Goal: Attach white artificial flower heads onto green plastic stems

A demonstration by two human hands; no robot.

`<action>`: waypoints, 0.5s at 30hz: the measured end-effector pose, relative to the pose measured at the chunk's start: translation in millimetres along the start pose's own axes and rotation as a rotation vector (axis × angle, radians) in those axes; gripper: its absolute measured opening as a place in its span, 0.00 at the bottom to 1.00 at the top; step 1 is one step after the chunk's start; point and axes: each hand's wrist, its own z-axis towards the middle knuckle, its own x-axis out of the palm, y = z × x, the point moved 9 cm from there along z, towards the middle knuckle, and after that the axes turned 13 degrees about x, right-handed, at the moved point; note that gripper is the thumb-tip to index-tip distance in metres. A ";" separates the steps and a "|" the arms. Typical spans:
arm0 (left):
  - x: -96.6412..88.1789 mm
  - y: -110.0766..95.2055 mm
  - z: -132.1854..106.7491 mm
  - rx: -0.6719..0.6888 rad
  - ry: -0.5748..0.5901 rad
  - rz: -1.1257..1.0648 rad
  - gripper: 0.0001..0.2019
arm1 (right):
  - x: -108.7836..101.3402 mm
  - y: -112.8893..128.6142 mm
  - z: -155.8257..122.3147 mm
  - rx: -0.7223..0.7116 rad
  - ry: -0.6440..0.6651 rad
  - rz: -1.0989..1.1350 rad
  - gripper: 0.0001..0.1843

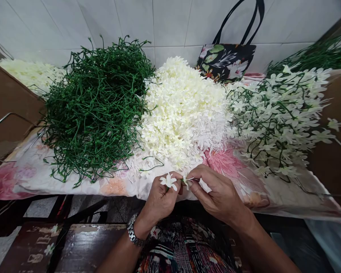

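My left hand (163,197) is closed on a green plastic stem, and a white artificial flower (168,181) shows at its fingers. Fingertips of my right hand (216,193) pinch a thin white stamen (190,178) at a second small white blossom (185,181) on the stem's tip. Both hands meet at the table's front edge. Just beyond them lies a heap of loose cream-white petals (176,113), with a pile of white stamens (211,131) on its right side. One loose green stem (156,163) rests on the cloth nearby. Most of the held stem is hidden by my fingers.
A big tangle of green stems (96,110) stands at the left. Finished white flower sprays (284,117) pile up at the right, near a cardboard box (335,144). A black floral bag (227,60) leans on the tiled wall. Floral cloth (116,185) covers the table.
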 end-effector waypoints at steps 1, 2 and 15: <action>-1.1 0.5 0.2 -0.011 -0.018 -0.007 0.11 | 0.3 -0.6 0.4 0.008 0.002 0.002 0.06; -1.6 1.1 0.2 -0.022 -0.028 -0.014 0.10 | 0.6 -1.1 0.8 0.014 0.004 0.001 0.06; -1.5 -2.9 1.1 -0.003 -0.049 0.025 0.15 | 8.6 -1.5 1.2 -0.030 0.108 -0.051 0.06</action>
